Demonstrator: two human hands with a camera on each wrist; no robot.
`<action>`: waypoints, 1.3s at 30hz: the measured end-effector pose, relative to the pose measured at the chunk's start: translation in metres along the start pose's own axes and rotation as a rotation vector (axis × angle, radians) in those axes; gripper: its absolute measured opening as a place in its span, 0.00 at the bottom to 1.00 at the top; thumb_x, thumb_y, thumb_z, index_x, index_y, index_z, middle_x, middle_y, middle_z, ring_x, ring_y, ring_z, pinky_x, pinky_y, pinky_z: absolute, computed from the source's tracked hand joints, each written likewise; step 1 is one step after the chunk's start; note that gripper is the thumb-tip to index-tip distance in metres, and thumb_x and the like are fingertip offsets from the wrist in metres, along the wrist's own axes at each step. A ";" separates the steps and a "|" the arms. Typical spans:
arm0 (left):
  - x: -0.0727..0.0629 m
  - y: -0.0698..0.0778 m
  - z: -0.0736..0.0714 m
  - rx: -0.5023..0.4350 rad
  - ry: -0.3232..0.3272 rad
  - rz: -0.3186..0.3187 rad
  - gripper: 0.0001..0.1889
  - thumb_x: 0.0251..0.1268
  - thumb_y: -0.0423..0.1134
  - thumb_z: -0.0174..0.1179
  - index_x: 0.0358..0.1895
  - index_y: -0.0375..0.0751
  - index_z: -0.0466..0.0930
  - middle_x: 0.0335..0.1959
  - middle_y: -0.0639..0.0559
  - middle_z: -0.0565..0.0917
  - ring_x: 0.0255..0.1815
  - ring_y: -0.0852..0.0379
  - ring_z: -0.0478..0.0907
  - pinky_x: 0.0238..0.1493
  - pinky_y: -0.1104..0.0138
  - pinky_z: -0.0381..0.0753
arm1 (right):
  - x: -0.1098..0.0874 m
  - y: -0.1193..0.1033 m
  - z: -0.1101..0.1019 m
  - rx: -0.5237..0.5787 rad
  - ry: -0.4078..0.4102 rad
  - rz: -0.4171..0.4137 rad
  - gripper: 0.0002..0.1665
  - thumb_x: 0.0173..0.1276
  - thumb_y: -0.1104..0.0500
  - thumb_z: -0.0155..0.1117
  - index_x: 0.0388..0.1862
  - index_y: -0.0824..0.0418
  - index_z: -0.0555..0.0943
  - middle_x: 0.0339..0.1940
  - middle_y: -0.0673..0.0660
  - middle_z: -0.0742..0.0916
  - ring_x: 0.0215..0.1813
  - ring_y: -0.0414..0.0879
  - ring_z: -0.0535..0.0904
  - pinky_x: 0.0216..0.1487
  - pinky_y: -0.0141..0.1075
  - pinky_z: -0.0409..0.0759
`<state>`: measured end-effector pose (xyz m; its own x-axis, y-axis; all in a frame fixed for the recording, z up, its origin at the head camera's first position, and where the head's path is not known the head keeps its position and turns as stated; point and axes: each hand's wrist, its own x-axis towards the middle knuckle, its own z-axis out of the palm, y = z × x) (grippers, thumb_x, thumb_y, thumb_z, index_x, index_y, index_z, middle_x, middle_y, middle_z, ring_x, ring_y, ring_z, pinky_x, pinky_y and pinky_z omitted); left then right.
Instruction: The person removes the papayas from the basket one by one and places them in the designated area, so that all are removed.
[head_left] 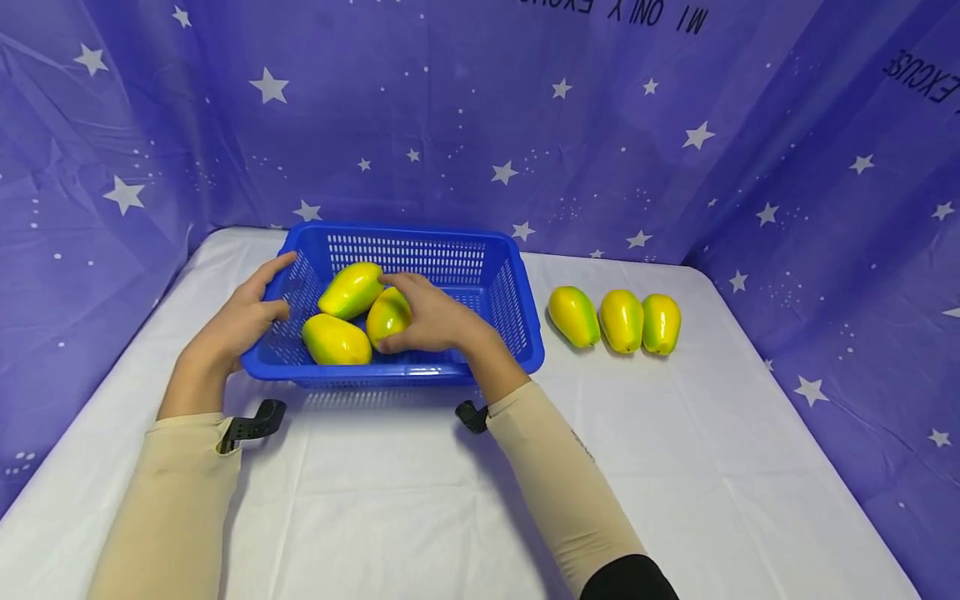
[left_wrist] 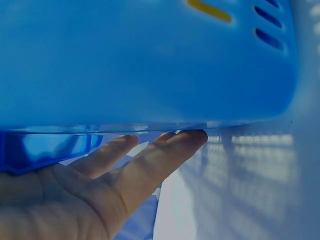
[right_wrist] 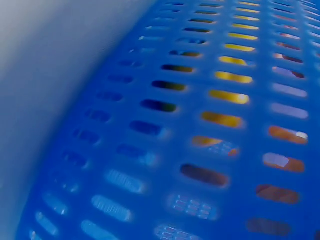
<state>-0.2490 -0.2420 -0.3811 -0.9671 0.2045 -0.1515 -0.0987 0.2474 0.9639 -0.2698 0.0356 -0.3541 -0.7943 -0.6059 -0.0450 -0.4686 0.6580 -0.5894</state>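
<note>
A blue plastic basket point(head_left: 393, 372) with slotted walls stands on the table. My left hand point(head_left: 238, 321) holds its left rim, the thumb over the edge. In the left wrist view, the fingers point(left_wrist: 160, 157) of that hand reach along the outside, below the blue wall. Inside the basket, my right hand point(head_left: 431, 315) grips a glossy yellow-green mango point(head_left: 388, 317) between thumb and fingers. Two more mangoes lie left of it, one toward the back point(head_left: 351, 290) and one toward the front point(head_left: 336, 340). The right wrist view mostly shows the basket's slotted wall point(right_wrist: 165, 117), with yellow behind the slots.
Right of the basket, three mangoes lie in a row: the left one point(head_left: 573, 316), the middle one point(head_left: 621, 320) and the right one point(head_left: 662, 323). A white cloth point(head_left: 360, 508) covers the table. Purple star-printed curtains point(head_left: 450, 108) hang behind and at both sides.
</note>
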 end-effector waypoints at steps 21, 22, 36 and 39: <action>-0.003 0.001 -0.001 0.024 0.008 0.018 0.45 0.60 0.27 0.41 0.79 0.65 0.38 0.79 0.44 0.36 0.69 0.34 0.52 0.57 0.40 0.68 | 0.013 0.006 0.010 -0.090 -0.068 -0.004 0.39 0.52 0.53 0.77 0.63 0.54 0.73 0.64 0.51 0.74 0.56 0.43 0.70 0.57 0.36 0.71; -0.002 0.001 0.000 0.021 0.005 0.020 0.45 0.61 0.27 0.40 0.79 0.64 0.38 0.79 0.43 0.36 0.68 0.33 0.53 0.56 0.41 0.68 | 0.012 0.006 0.010 -0.095 -0.069 -0.002 0.38 0.53 0.54 0.77 0.62 0.54 0.73 0.63 0.50 0.75 0.56 0.43 0.70 0.57 0.36 0.71; -0.002 0.000 0.001 0.019 0.005 0.014 0.45 0.61 0.26 0.40 0.79 0.64 0.37 0.79 0.44 0.35 0.69 0.34 0.53 0.56 0.42 0.69 | -0.001 0.005 0.003 -0.156 -0.038 -0.067 0.34 0.55 0.57 0.74 0.61 0.53 0.73 0.62 0.49 0.76 0.59 0.43 0.69 0.62 0.35 0.68; -0.002 0.002 0.002 0.019 0.002 0.017 0.45 0.61 0.27 0.40 0.79 0.64 0.37 0.79 0.44 0.34 0.69 0.33 0.52 0.56 0.40 0.68 | -0.007 0.004 -0.002 -0.153 -0.018 -0.087 0.34 0.55 0.57 0.74 0.61 0.53 0.73 0.63 0.49 0.75 0.61 0.43 0.69 0.63 0.35 0.68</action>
<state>-0.2465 -0.2406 -0.3796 -0.9690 0.2073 -0.1347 -0.0776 0.2622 0.9619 -0.2674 0.0436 -0.3546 -0.7421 -0.6702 -0.0142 -0.5896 0.6626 -0.4619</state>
